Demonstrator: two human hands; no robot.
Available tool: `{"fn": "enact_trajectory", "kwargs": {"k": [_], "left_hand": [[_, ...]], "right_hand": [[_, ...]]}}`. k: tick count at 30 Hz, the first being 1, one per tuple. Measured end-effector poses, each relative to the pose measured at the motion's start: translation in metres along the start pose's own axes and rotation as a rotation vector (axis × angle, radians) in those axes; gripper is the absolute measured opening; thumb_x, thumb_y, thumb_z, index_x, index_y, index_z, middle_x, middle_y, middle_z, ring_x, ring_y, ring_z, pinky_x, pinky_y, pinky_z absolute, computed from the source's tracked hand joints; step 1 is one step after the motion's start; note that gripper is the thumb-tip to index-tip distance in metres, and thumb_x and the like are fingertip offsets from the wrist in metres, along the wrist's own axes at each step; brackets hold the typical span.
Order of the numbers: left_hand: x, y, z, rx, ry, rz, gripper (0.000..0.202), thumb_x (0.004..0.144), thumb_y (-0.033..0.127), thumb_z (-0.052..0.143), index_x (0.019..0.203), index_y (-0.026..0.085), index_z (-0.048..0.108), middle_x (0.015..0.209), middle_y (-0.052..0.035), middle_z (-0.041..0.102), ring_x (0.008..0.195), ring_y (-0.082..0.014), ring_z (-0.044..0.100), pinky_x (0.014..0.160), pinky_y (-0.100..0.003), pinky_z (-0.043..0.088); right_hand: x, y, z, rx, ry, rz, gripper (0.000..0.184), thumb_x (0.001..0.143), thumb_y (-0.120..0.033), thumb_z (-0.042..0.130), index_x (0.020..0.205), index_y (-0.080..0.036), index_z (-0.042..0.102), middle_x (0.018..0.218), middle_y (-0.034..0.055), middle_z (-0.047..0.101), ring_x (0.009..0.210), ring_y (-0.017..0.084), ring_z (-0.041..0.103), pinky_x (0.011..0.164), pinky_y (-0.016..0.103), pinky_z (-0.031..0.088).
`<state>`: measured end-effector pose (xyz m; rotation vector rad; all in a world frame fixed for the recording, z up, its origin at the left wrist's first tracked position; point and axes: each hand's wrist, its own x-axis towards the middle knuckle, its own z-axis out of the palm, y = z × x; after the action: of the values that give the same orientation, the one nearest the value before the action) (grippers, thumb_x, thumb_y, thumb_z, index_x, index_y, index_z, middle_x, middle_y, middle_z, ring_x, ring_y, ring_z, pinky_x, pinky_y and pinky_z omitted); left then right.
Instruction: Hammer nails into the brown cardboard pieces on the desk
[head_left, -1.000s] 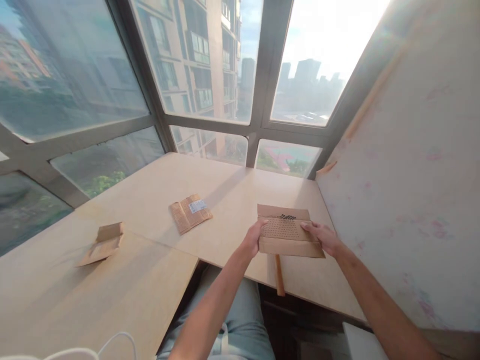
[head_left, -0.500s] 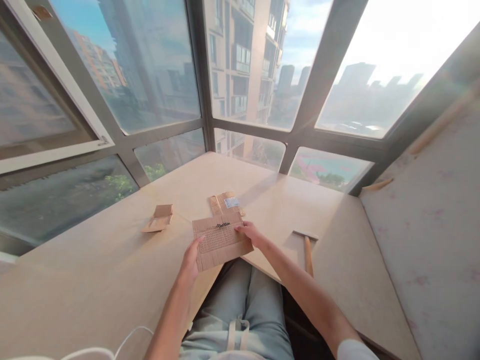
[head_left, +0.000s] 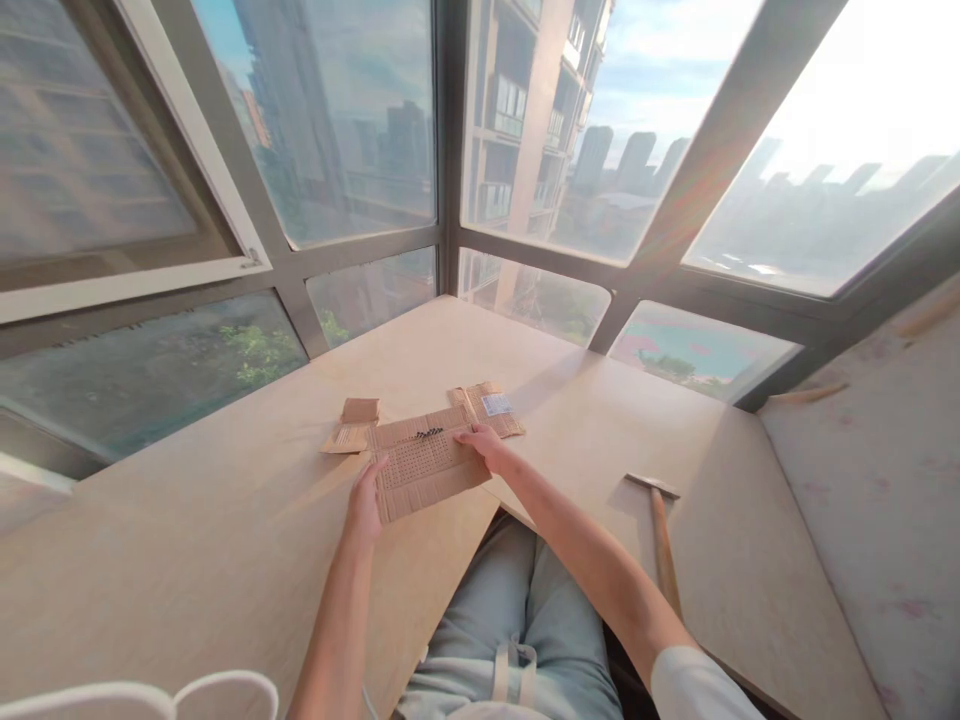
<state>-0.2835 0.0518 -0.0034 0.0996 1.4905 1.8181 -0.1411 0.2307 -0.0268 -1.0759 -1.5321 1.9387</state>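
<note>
A flat brown cardboard piece, printed with rows of small dark marks and a darker scrawl near its far edge, is held low over the table. My left hand grips its left edge, thumb on top. At the right side my right hand pinches it, fingers hidden underneath. Just beyond its right corner lies another cardboard piece with a white label, partly covered. A small folded cardboard piece stands on the table by its far left corner.
On the right of the wooden table lies a hammer with a wooden handle. A white cable loops at the lower left. Windows border the table's far sides, and a patterned wall rises at right.
Both hands have carried the cardboard piece leftward over the table, nearer the small folded piece. More of the labelled piece shows now. My view has turned slightly left.
</note>
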Motion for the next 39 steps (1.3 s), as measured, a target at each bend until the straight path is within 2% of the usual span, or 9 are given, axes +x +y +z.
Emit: {"fn": "enact_trajectory", "kwargs": {"k": [4, 6, 9, 12, 17, 21, 24, 30, 39], "left_hand": [[-0.011, -0.007, 0.001, 0.217, 0.067, 0.174, 0.044, 0.081, 0.027, 0.065, 0.123, 0.019, 0.055, 0.139, -0.0108, 0.052, 0.135, -0.0262, 0.042, 0.113, -0.042, 0.033], [-0.03, -0.015, 0.005, 0.365, 0.075, 0.354, 0.055, 0.08, 0.033, 0.066, 0.131, 0.021, 0.049, 0.147, -0.0124, 0.042, 0.138, -0.0279, 0.036, 0.114, -0.043, 0.032], [-0.065, -0.025, 0.021, 0.61, -0.026, 0.706, 0.059, 0.081, 0.043, 0.065, 0.134, 0.023, 0.048, 0.145, -0.0129, 0.043, 0.137, -0.0299, 0.036, 0.113, -0.045, 0.032], [-0.089, -0.032, 0.045, 0.808, -0.195, 0.844, 0.06, 0.084, 0.048, 0.061, 0.136, 0.024, 0.047, 0.138, -0.0142, 0.049, 0.132, -0.031, 0.042, 0.111, -0.046, 0.033], [-0.091, -0.047, 0.079, 1.14, -0.524, 0.837, 0.058, 0.088, 0.054, 0.052, 0.138, 0.025, 0.046, 0.126, -0.0149, 0.055, 0.114, -0.0309, 0.055, 0.096, -0.043, 0.045], [-0.08, -0.055, 0.091, 1.32, -0.627, 0.866, 0.042, 0.092, 0.053, 0.043, 0.112, 0.02, 0.061, 0.106, -0.0141, 0.06, 0.103, -0.0294, 0.057, 0.09, -0.041, 0.044], [-0.071, -0.058, 0.095, 1.332, -0.685, 0.783, 0.04, 0.091, 0.054, 0.043, 0.094, 0.019, 0.061, 0.097, -0.0136, 0.061, 0.094, -0.0282, 0.059, 0.085, -0.038, 0.045], [-0.046, -0.066, 0.099, 1.123, -0.768, 0.604, 0.034, 0.087, 0.053, 0.052, 0.079, 0.02, 0.056, 0.084, -0.0107, 0.06, 0.084, -0.026, 0.061, 0.084, -0.036, 0.045], [-0.028, -0.071, 0.102, 1.156, -1.057, 0.671, 0.016, 0.089, 0.035, 0.056, 0.081, 0.021, 0.059, 0.086, -0.008, 0.059, 0.07, -0.0207, 0.061, 0.075, -0.032, 0.048]], "right_hand": [[-0.03, -0.009, -0.02, 0.066, 0.051, -0.014, 0.031, 0.06, -0.037, 0.077, 0.083, -0.019, 0.067, 0.087, 0.0048, 0.073, 0.086, 0.024, 0.067, 0.079, 0.036, 0.052], [-0.055, -0.01, -0.034, 0.09, 0.086, -0.028, 0.037, 0.058, -0.04, 0.079, 0.086, -0.019, 0.067, 0.088, 0.005, 0.074, 0.086, 0.025, 0.067, 0.079, 0.036, 0.052], [-0.098, -0.007, -0.051, 0.114, 0.139, -0.045, 0.043, 0.057, -0.044, 0.081, 0.089, -0.019, 0.067, 0.091, 0.0058, 0.074, 0.085, 0.025, 0.067, 0.077, 0.035, 0.052], [-0.139, -0.002, -0.059, 0.088, 0.226, -0.077, 0.046, 0.061, -0.048, 0.08, 0.094, -0.019, 0.066, 0.092, 0.0061, 0.074, 0.083, 0.025, 0.068, 0.071, 0.033, 0.052], [-0.187, 0.0, -0.057, 0.008, 0.287, -0.102, 0.042, 0.071, -0.051, 0.073, 0.097, -0.02, 0.064, 0.092, 0.0077, 0.074, 0.081, 0.026, 0.068, 0.067, 0.032, 0.052], [-0.199, -0.003, -0.053, -0.045, 0.33, -0.103, 0.035, 0.073, -0.048, 0.07, 0.093, -0.02, 0.064, 0.089, 0.0069, 0.074, 0.082, 0.025, 0.066, 0.066, 0.03, 0.05], [-0.196, -0.002, -0.051, -0.064, 0.346, -0.091, 0.032, 0.071, -0.046, 0.07, 0.089, -0.02, 0.064, 0.084, 0.0051, 0.073, 0.077, 0.023, 0.065, 0.063, 0.029, 0.048], [-0.182, 0.008, -0.051, -0.032, 0.363, -0.043, 0.03, 0.072, -0.039, 0.067, 0.093, -0.018, 0.065, 0.083, 0.0044, 0.072, 0.075, 0.022, 0.064, 0.062, 0.029, 0.047], [-0.171, 0.016, -0.079, -0.366, 0.379, 0.014, 0.023, 0.071, -0.028, 0.062, 0.088, -0.015, 0.071, 0.085, 0.0062, 0.074, 0.078, 0.024, 0.065, 0.068, 0.031, 0.047]]}}
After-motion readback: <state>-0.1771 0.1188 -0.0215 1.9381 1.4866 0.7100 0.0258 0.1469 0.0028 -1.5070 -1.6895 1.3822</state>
